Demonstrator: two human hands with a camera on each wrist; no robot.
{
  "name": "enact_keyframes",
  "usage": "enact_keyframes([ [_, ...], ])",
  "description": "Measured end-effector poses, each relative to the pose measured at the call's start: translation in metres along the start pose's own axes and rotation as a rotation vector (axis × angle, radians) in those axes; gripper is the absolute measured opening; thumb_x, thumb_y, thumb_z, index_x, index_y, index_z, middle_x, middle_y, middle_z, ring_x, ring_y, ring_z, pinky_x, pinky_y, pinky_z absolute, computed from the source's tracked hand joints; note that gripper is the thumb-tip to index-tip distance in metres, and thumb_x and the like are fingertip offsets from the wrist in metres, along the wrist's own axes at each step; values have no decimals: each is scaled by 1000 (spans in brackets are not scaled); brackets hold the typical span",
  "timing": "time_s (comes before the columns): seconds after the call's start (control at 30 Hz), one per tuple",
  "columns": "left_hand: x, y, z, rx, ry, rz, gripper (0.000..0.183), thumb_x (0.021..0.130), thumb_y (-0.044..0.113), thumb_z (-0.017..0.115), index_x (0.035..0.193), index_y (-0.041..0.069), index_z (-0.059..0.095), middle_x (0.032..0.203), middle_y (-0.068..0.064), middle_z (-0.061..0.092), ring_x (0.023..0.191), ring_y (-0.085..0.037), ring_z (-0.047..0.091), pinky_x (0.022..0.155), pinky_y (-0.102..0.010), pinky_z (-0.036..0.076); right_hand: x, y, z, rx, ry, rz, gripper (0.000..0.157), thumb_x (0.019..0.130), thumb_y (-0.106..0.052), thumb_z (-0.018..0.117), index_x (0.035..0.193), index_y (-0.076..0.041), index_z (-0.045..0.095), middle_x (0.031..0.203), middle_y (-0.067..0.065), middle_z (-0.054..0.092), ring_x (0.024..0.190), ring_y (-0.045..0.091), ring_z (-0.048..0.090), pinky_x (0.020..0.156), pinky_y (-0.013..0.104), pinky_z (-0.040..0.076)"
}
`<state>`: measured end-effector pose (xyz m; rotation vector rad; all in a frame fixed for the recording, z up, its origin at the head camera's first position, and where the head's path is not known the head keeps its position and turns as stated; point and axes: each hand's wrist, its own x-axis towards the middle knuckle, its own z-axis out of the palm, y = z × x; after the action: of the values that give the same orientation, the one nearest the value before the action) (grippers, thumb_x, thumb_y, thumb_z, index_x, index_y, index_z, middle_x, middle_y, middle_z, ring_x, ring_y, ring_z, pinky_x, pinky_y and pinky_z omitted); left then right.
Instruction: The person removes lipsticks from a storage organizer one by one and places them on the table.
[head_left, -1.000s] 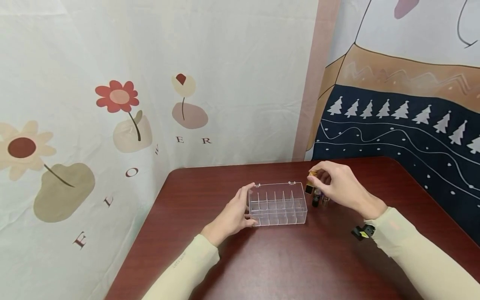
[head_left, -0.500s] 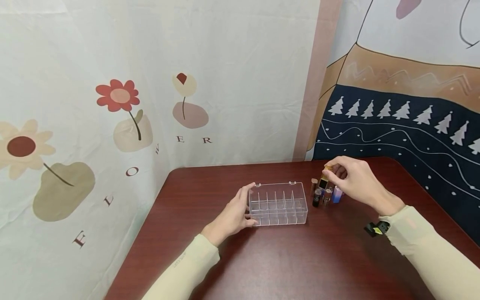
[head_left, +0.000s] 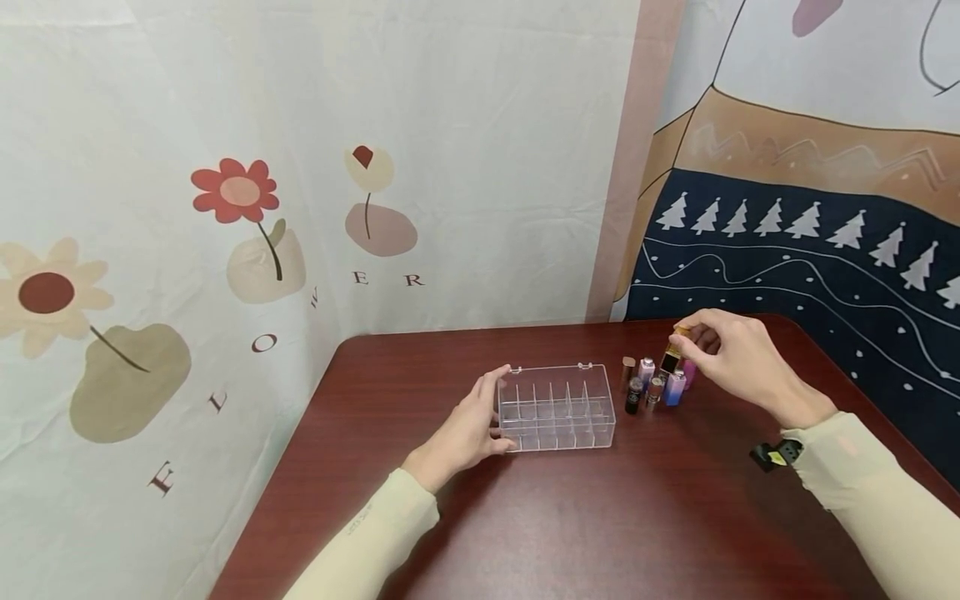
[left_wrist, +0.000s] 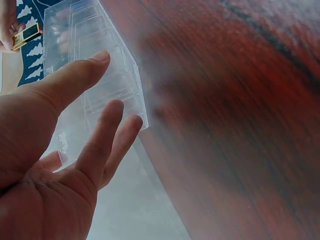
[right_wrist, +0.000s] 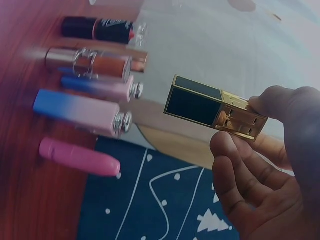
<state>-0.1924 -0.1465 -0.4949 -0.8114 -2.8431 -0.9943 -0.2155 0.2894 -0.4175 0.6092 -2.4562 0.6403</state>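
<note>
My right hand (head_left: 738, 362) pinches a gold-and-black lipstick (right_wrist: 195, 102) between thumb and fingertips, raised above a small cluster of tubes. The lipstick's black end points down toward them. Standing in that cluster are a black lipstick (head_left: 633, 397), a clear-sided brownish lipstick (head_left: 654, 390), two blue-to-pink lipsticks (head_left: 675, 388) and a pink tube (right_wrist: 80, 157). My left hand (head_left: 468, 423) holds the left end of a clear plastic divided box (head_left: 555, 437), thumb at the front corner and index finger at the back. Its small compartments look bare.
Dark red wood table (head_left: 525, 533) lies under everything. A brown tube (head_left: 627, 372) stands at the cluster's left, near the box's right end. Patterned cloth (head_left: 480, 167) hangs behind and beside the table.
My right hand has moved right with the lipstick, from beside the box to over the cluster's right back, uncovering the tubes. The left hand and box have stayed put.
</note>
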Motion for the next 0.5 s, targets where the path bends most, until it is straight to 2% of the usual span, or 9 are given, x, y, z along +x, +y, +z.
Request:
enact_keyframes([
  [0.37,0,-1,1,6,1,-17,123,87,4,103,181,11,24,171,-25,53,107,-29,83,91,-39,69,-8,22,-9,-24,8,48,18,99,-14,93,114,-10,85,95,2,81,78,-4,60,71,5,48],
  [0.5,-1,0,1,9,-1,-17,123,87,4,104,181,11,24,171,-24,53,108,-30,83,91,-38,69,-12,29,-10,-29,-5,68,17,100,-15,93,114,-10,85,95,3,81,78,-4,60,70,5,46],
])
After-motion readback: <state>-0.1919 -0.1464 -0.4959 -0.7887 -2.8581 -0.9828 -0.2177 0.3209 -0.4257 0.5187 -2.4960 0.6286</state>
